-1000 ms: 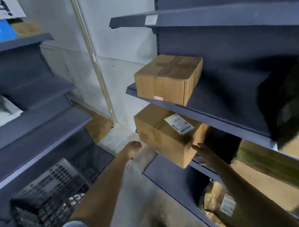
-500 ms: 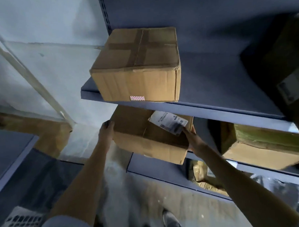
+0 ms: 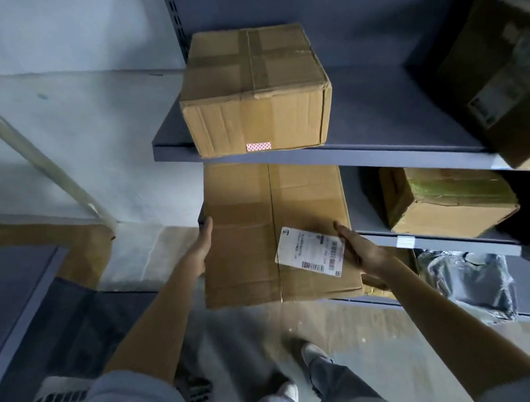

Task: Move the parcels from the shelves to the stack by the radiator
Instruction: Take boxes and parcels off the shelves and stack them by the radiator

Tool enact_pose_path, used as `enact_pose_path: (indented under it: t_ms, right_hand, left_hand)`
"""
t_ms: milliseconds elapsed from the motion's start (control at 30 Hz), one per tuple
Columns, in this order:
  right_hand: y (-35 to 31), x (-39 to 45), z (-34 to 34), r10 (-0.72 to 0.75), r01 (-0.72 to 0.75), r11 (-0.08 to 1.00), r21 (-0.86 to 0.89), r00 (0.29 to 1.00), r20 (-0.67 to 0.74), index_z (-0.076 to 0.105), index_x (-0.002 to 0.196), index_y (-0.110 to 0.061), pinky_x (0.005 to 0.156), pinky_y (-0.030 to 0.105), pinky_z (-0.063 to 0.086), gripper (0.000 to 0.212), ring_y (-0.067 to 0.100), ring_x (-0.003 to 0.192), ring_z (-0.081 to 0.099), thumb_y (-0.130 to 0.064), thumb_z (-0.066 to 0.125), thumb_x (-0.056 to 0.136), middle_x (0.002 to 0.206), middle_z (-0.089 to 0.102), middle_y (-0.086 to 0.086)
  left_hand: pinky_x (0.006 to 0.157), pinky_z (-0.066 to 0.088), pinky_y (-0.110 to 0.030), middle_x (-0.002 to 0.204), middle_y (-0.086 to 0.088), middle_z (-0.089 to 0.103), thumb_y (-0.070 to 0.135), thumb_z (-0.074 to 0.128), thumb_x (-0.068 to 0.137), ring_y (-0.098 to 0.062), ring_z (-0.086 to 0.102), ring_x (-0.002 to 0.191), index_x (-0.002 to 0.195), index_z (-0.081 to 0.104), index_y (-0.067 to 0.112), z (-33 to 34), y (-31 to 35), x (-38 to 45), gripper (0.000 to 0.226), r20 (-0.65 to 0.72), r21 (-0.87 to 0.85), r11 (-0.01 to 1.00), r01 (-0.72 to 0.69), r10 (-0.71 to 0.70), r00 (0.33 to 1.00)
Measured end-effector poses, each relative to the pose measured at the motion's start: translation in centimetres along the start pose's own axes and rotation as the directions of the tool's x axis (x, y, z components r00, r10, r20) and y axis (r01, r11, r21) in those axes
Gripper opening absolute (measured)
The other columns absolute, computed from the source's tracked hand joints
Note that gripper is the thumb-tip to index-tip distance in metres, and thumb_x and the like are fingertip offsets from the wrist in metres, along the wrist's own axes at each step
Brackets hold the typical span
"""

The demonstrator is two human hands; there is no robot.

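While two hands, left and right, clamp fingers on one parcel, three other boxes sit shelved.

Four cardboard boxes, two hands, two shelves, one grey bag.

Views: one, worn on the person's head; no second view overlaps it.
Facing: forward and steeply down, toward blue shelves that fill the upper and right frame.
Nearness: close; a labelled box sits mid-frame, forearms rising from the lower edge.
Bottom of frame: floor and shoes.
Lens: wide-angle, edges bowed and blurred.
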State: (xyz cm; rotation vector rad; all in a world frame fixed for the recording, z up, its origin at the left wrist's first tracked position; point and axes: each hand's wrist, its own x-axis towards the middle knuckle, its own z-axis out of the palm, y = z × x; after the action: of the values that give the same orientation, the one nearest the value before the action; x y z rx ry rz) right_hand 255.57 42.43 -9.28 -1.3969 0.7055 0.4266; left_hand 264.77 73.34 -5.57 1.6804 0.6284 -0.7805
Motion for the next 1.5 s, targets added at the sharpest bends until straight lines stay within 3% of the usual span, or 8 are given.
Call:
enact_pose_path:
  t_ms: [133, 300, 433, 633, 733, 967, 1200, 1500]
  right_hand:
    - [-1.2, 0.2, 1.0, -0.100, 0.100, 0.995, -0.014, 0.994, -0.051, 0.044, 0.127, -0.016, 0.076, 0.035, 0.058, 0.051, 0.028, 0.086, 0.066, -0.048, 0.053, 0.089, 0.103, 0.065, 0.015]
    - [1.0, -0.8, 2.4, -0.229, 0.222, 0.972, -0.077, 0.968, -0.099, 0.039, 0.132, -0.028, 0.085, 0.039, 0.056, 0.050, 0.029, 0.101, 0.064, -0.038, 0.060, 0.088, 0.116, 0.062, 0.013]
    - [3.4, -3.2, 1.8, -0.235, 0.220, 0.966, -0.136, 0.967, -0.102, 0.038, 0.131, -0.015, 0.073, 0.020, 0.055, 0.051, 0.020, 0.098, 0.058, -0.019, 0.063, 0.087, 0.111, 0.058, 0.008]
    - [11.5, -7.9, -2.7, -0.113, 0.103, 0.992, -0.076, 0.984, -0.138, 0.026, 0.138, -0.017, 0.078, 0.023, 0.053, 0.069, 0.021, 0.106, 0.050, 0.005, 0.061, 0.083, 0.110, 0.051, 0.005]
    - [15.5, -10.8, -5.1, -0.099, 0.096, 0.995, -0.022, 0.977, -0.191, 0.022, 0.142, -0.018, 0.101, 0.039, 0.044, 0.082, 0.026, 0.118, 0.044, 0.007, 0.067, 0.078, 0.124, 0.046, 0.012]
    - [24.7, -21.7, -15.3, -0.089, 0.175, 0.969, 0.177, 0.907, -0.411, 0.032, 0.132, -0.024, 0.088, 0.027, 0.050, 0.074, 0.018, 0.110, 0.046, 0.007, 0.070, 0.075, 0.110, 0.051, -0.003]
    - [35.1, -42.0, -28.4, -0.006, 0.320, 0.906, 0.275, 0.661, -0.750, 0.035, 0.128, -0.025, 0.072, 0.018, 0.057, 0.070, 0.015, 0.095, 0.059, 0.008, 0.067, 0.076, 0.114, 0.056, 0.005]
    - [41.6, -61.8, -44.8, 0.009, 0.513, 0.849, 0.125, 0.223, -0.975, 0.021, 0.143, -0.027, 0.077, 0.017, 0.055, 0.082, 0.014, 0.103, 0.057, 0.002, 0.066, 0.081, 0.121, 0.053, 0.002]
  left_hand:
    - [0.116, 0.021, -0.050, 0.158, 0.001, 0.016, 0.082, 0.048, 0.067, -0.025, 0.020, 0.144, 0.149, 0.015, 0.034, -1.1, -2.0, 3.1, 0.100, 0.066, -0.003, 1.000, -0.009, 0.009, 0.998]
    - [0.094, 0.045, -0.046, 0.138, -0.015, 0.050, 0.029, 0.062, 0.088, -0.033, 0.049, 0.125, 0.137, 0.041, 0.013, -1.1, -3.7, 4.6, 0.056, 0.115, 0.003, 0.997, -0.079, 0.078, 0.990]
    - [0.088, 0.045, -0.054, 0.129, -0.014, 0.056, 0.017, 0.075, 0.072, -0.032, 0.052, 0.117, 0.134, 0.040, 0.021, -1.7, -5.7, 3.8, 0.071, 0.333, 0.016, 0.997, 0.073, -0.075, 0.940]
    - [0.073, 0.051, -0.050, 0.121, -0.016, 0.059, 0.004, 0.065, 0.082, -0.030, 0.059, 0.100, 0.135, 0.040, 0.018, 2.0, -10.5, 1.5, 0.059, 0.407, 0.138, 0.984, 0.111, -0.158, 0.900]
    - [0.073, 0.051, -0.050, 0.117, -0.012, 0.061, 0.000, 0.063, 0.083, -0.028, 0.058, 0.101, 0.134, 0.040, 0.019, 5.2, -13.4, 0.6, 0.059, 0.447, 0.174, 0.977, 0.124, -0.191, 0.874]
    - [0.077, 0.053, -0.045, 0.128, -0.009, 0.057, 0.001, 0.062, 0.086, -0.028, 0.058, 0.108, 0.119, 0.057, 0.016, 19.6, -16.7, -4.6, 0.036, 0.552, 0.419, 0.908, -0.014, -0.242, 0.798]
    - [0.058, 0.055, -0.029, 0.079, -0.003, 0.074, 0.011, 0.061, 0.088, -0.021, 0.062, 0.083, 0.117, 0.059, 0.014, 44.4, -22.0, -17.7, 0.029, 0.719, 0.586, 0.760, -0.280, -0.329, 0.612]
    - [0.089, 0.051, -0.040, 0.120, -0.003, 0.064, 0.033, 0.073, 0.078, -0.023, 0.062, 0.104, 0.127, 0.054, 0.021, 72.9, -27.9, -37.4, 0.054, 0.896, 0.431, 0.685, -0.588, -0.249, 0.367]
